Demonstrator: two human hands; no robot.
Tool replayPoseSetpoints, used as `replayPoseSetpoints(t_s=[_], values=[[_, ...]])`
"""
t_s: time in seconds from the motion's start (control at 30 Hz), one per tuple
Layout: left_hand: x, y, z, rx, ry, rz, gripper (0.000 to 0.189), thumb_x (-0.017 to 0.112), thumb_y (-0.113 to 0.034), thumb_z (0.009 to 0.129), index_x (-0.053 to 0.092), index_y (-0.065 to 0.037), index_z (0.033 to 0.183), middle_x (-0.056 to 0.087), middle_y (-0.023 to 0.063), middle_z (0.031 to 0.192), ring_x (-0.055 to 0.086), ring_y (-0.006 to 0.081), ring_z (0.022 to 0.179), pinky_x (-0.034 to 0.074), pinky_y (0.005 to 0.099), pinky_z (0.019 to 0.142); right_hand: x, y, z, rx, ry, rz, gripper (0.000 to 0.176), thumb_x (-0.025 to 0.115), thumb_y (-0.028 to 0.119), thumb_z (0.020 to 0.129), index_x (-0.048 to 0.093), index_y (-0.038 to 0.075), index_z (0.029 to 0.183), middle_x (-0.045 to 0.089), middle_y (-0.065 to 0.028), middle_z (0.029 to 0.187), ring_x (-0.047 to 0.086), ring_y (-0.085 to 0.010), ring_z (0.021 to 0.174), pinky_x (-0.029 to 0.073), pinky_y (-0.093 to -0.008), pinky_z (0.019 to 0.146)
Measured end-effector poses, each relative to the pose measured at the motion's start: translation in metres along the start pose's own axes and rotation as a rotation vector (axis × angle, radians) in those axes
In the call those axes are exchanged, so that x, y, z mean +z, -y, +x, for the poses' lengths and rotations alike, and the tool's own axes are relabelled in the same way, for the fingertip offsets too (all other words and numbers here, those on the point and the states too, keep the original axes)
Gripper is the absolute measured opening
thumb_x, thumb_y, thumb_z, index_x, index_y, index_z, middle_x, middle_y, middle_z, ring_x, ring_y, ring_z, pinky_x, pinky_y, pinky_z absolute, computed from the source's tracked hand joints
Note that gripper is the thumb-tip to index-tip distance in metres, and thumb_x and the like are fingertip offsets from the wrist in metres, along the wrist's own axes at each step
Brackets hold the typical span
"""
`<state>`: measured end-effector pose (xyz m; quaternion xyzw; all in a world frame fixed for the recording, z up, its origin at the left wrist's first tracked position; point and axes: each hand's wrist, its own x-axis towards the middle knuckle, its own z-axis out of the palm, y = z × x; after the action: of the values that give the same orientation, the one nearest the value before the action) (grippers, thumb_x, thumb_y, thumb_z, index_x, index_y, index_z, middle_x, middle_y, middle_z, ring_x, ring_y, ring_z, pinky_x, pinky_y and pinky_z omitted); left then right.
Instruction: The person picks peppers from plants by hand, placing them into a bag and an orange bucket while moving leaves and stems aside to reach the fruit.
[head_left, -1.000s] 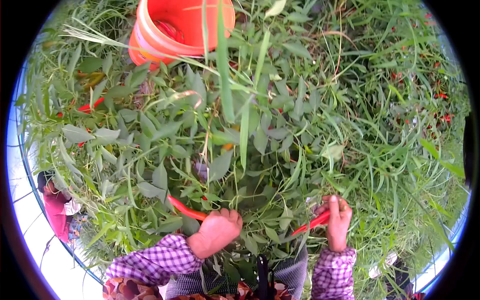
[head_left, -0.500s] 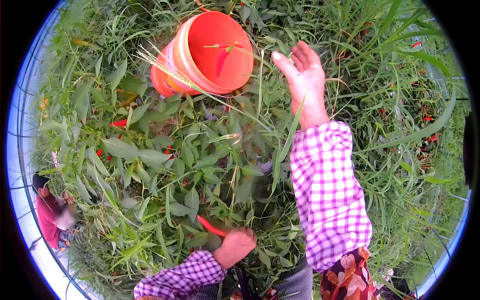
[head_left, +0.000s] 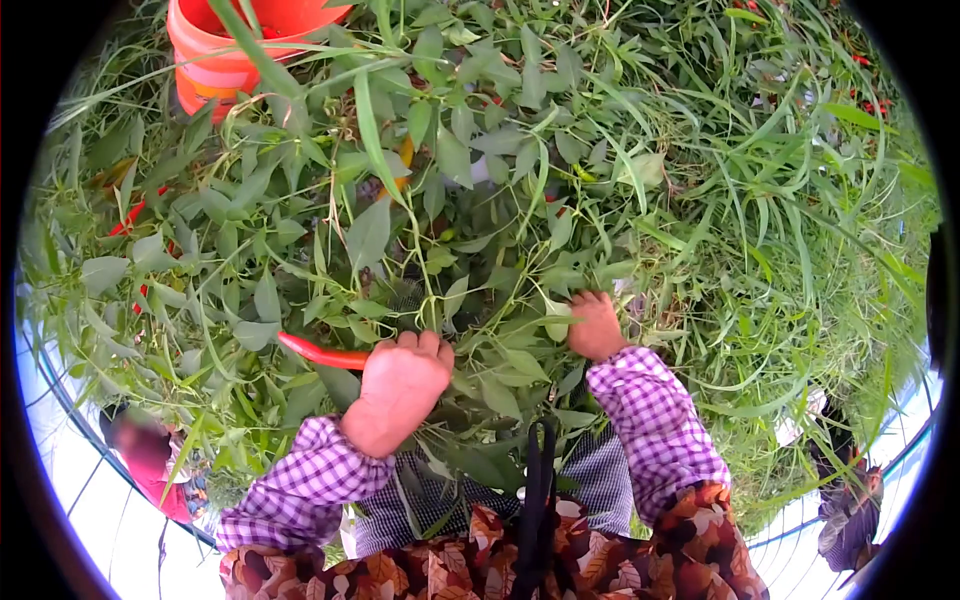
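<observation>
- Well, my left hand (head_left: 405, 385) is clenched around the stem end of a long, slender, glossy red chili pepper (head_left: 325, 354), whose tip pokes out on the left, low over the leaves.
- My right hand (head_left: 597, 325) reaches in among broad green leaves (head_left: 520, 367); its fingertips are partly lost there, so I cannot tell whether they grasp anything.
- I judge the pepper light, firm enough to keep its curve, yet smooth-skinned and apt to slip. It would likely bruise or snap if squeezed or bent at the middle.
- The best hold, to my mind, is near the stem end, with a loose fist and the tip left free. The leaves look soft and thin, likely to tear if pulled.
- Counting, I see one pepper showing from my left fist; whether more lie inside it, I cannot tell.
- There is one round orange-red plastic bucket (head_left: 205, 75), cut off by the upper edge of my view, with something red inside that I cannot count.
- At least two red peppers (head_left: 130, 217) show in the foliage at my left; the red specks (head_left: 872, 106) far up on the right are too small to number.
- Two other people are near: a person in a red top (head_left: 160, 485) at lower left, and a darkly dressed person (head_left: 850, 515) at lower right.
</observation>
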<state>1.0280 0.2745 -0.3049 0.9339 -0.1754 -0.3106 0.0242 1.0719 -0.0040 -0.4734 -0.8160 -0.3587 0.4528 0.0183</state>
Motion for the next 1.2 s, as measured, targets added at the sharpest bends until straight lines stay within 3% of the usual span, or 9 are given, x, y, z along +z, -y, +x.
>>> replayPoseSetpoints(t_s=[0.03,0.13,0.2,0.27,0.4,0.6,0.8,1.0,1.2], values=[[0.0,0.0,0.001,0.002,-0.011,0.024,0.01,0.062,-0.012,0.067,0.063,-0.009,0.077,0.055,0.0033,0.071,0.059,0.018,0.066,0.047,0.0304,0.051,-0.01,0.008,-0.008,0.065,0.383,-0.107,0.038,0.05,0.031,0.091,0.062,0.009,0.119,0.058,-0.0077,0.127,0.041,-0.0259,0.131,0.025,-0.0467,0.11],[0.006,0.002,0.0,-0.01,0.005,0.023,0.009,0.062,-0.012,0.067,0.062,-0.01,0.076,0.055,0.0032,0.072,0.059,0.0172,0.065,0.047,0.03,0.05,0.049,-0.03,-0.044,0.138,0.595,-0.174,0.044,0.047,0.036,0.094,0.056,0.015,0.132,0.049,-0.0109,0.14,0.03,-0.0299,0.14,0.019,-0.0455,0.116],[0.009,0.003,-0.001,-0.029,0.013,0.055,0.008,0.062,-0.012,0.068,0.062,-0.01,0.076,0.055,0.0023,0.072,0.059,0.017,0.065,0.048,0.0297,0.051,0.082,-0.056,-0.074,0.404,0.429,-0.066,0.045,0.047,0.046,0.093,0.065,0.015,0.12,0.057,-0.0102,0.131,0.029,-0.0313,0.14,0.021,-0.0498,0.115],[0.009,0.004,-0.001,-0.043,0.03,0.069,0.008,0.062,-0.012,0.069,0.063,-0.01,0.076,0.055,0.0019,0.072,0.06,0.0169,0.065,0.048,0.0298,0.051,0.037,-0.07,-0.073,0.482,0.766,0.179,0.048,0.046,0.051,0.093,0.068,0.013,0.112,0.063,-0.011,0.12,0.042,-0.0285,0.13,0.028,-0.0499,0.11],[0.009,0.006,-0.004,-0.055,0.049,0.079,0.008,0.062,-0.013,0.069,0.063,-0.01,0.077,0.055,0.0017,0.073,0.06,0.0172,0.066,0.049,0.0302,0.051,0.08,-0.066,-0.081,0.254,0.267,-0.198,0.035,0.051,0.039,0.092,0.066,0.014,0.111,0.063,-0.0103,0.111,0.048,-0.0263,0.119,0.034,-0.0469,0.101],[-0.005,0.008,-0.002,-0.075,0.081,0.048,0.012,0.062,-0.012,0.067,0.063,-0.01,0.079,0.054,0.0024,0.07,0.06,0.0173,0.066,0.048,0.0306,0.052,0.033,-0.017,-0.007,-0.091,-0.353,-0.004,0.018,0.059,0.014,0.078,0.062,0.013,0.095,0.059,-0.0044,0.096,0.051,-0.0239,0.106,0.038,-0.0387,0.089],[-0.017,0.012,-0.002,-0.078,0.132,0.048,0.016,0.062,-0.011,0.069,0.065,-0.009,0.084,0.054,0.0035,0.072,0.061,0.0185,0.067,0.048,0.0312,0.052,0.131,-0.022,0.05,0.108,-0.195,-0.145,0.023,0.053,0.023,0.085,0.062,0.015,0.104,0.058,-0.0033,0.113,0.046,-0.0241,0.118,0.032,-0.0454,0.101],[-0.035,0.027,-0.013,-0.091,0.112,0.06,0.026,0.063,-0.009,0.07,0.07,-0.009,0.094,0.053,0.0041,0.072,0.059,0.019,0.066,0.048,0.0316,0.051,0.071,-0.044,-0.021,0.264,0.361,-0.233,0.043,0.053,0.043,0.086,0.06,0.018,0.12,0.054,-0.0039,0.125,0.036,-0.0246,0.129,0.022,-0.0592,0.106],[-0.028,0.023,-0.007,-0.091,0.148,0.057,0.03,0.063,-0.009,0.07,0.07,-0.01,0.098,0.054,0.0046,0.073,0.06,0.0199,0.067,0.048,0.0323,0.052,0.036,-0.053,-0.097,0.489,0.317,-0.008,0.04,0.051,0.044,0.092,0.063,0.017,0.119,0.056,-0.0039,0.118,0.038,-0.024,0.125,0.023,-0.061,0.108]])
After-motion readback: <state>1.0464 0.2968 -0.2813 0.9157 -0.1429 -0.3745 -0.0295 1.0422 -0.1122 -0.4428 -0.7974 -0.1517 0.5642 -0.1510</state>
